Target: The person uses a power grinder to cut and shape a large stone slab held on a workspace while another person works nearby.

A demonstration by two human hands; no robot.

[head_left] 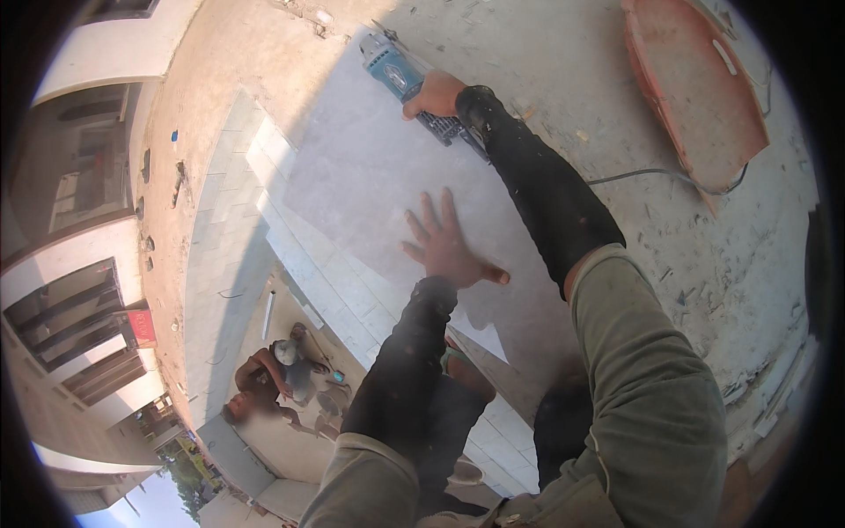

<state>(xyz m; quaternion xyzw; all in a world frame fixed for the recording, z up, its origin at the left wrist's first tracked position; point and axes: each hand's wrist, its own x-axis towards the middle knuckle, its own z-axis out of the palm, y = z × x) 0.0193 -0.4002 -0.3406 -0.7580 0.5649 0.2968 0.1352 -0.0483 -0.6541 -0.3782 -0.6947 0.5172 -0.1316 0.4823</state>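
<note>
My left hand [445, 250] lies flat on a large grey tile slab [361, 158], its fingers spread and nothing in it. Farther out, my right hand [438, 93] is wrapped round the body of a teal, corded handheld stone cutter [395, 72]. The cutter sits along the slab's far right edge, its metal front end pointing away from me to the left. Its blade and the contact with the slab are hidden. Black sleeves cover both my forearms.
An orange-red tray-like pan [704, 97] lies at the right, with a grey cord [647, 172] running past it. Light paving tiles [227, 189] cover the ground at left. Another person [268, 378] crouches at lower left. Rubble dots the dusty ground [687, 255].
</note>
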